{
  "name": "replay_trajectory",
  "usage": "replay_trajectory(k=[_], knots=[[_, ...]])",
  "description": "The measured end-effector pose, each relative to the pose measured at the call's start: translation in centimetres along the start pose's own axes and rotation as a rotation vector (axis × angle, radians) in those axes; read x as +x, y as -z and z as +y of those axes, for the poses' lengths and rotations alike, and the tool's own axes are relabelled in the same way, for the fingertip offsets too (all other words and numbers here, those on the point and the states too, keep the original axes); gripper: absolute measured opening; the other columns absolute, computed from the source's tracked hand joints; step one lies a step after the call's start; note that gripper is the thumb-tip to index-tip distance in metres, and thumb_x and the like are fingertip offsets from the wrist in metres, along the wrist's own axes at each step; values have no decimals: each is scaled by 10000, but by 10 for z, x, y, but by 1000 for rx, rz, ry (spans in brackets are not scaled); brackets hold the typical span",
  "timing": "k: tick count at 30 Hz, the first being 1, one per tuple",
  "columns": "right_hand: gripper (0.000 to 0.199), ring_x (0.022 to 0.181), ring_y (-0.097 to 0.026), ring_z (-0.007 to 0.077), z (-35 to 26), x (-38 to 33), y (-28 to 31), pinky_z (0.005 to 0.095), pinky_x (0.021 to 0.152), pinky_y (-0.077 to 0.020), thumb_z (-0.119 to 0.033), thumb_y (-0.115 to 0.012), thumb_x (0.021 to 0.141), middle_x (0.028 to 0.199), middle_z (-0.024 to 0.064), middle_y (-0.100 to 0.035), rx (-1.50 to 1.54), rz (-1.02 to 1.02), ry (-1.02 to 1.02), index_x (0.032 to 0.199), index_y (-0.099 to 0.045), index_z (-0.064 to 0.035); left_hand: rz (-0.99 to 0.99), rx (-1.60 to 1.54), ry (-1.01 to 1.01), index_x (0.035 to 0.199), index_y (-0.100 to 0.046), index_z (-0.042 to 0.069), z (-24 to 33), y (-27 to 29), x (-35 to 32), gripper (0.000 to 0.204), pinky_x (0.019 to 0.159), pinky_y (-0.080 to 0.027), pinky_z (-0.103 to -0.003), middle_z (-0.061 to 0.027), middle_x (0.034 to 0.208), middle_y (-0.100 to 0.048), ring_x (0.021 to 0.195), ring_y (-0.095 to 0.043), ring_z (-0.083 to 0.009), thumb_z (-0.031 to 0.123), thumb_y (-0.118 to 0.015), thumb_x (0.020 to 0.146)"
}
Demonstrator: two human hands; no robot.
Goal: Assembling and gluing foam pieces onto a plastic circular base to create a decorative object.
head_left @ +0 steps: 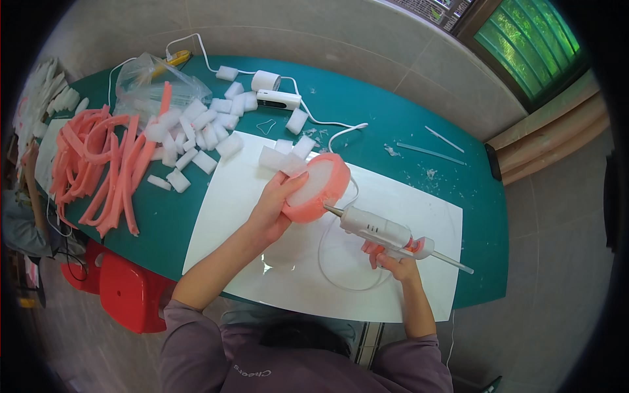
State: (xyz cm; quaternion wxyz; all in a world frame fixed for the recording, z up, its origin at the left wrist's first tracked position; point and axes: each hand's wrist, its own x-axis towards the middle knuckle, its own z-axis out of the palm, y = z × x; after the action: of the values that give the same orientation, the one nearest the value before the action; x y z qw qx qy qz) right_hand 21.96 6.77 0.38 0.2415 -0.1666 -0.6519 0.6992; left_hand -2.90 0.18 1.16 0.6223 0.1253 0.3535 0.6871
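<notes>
From the head camera, the left hand (274, 211) has its fingers curled and pressed against the white face of a round foam disc (318, 187) wrapped in a pink foam band, the thumb behind the rim — a firm clasp, with the disc tilted up on edge above the white sheet (295, 262), just left of centre. The right hand (390, 259) is wrapped closed around the grip of a white hot glue gun (380, 230); how the forefinger sits is hidden under the body. The gun's long axis runs from about four o'clock to ten o'clock, its metal nozzle pointing at the disc's lower rim and seemingly touching it, while a glue stick (452, 262) juts out of the rear toward four o'clock.

At eleven o'clock on the green table (419, 124) lies a clear plastic bag (154, 82), crumpled, with a pink strip poking from it — what else it holds I can't make out. Beside it sit loose white foam blocks (196, 131) and, at nine o'clock, a heap of pink foam strips (98, 164).
</notes>
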Motion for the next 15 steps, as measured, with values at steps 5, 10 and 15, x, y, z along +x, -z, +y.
replay_trajectory(k=[5, 10, 15], knots=[[221, 569, -519, 123, 4, -1, 0, 251, 508, -447, -31, -566, 716, 780, 89, -589, -20, -2, 86, 931, -568, 22, -19, 3, 17, 1207, -335, 46, 0, -3, -2, 450, 837, -450, -309, -83, 1154, -440, 1054, -481, -183, 178, -543, 830], [188, 552, -515, 123, -4, -3, -8, 266, 535, -454, -35, -568, 710, 712, 75, -571, 32, 84, 13, 889, -572, 26, -9, 10, 19, 1208, -332, 50, 0, -2, -3, 451, 839, -452, -310, -82, 1154, -440, 1052, -483, -183, 184, -541, 831], [144, 516, -502, 121, -3, -4, -9, 270, 560, -455, -44, -561, 717, 638, 61, -543, -57, 121, 21, 844, -562, 24, -13, 16, 35, 1208, -331, 53, 1, -6, -5, 451, 837, -454, -312, -83, 1156, -440, 1053, -484, -183, 188, -540, 832]])
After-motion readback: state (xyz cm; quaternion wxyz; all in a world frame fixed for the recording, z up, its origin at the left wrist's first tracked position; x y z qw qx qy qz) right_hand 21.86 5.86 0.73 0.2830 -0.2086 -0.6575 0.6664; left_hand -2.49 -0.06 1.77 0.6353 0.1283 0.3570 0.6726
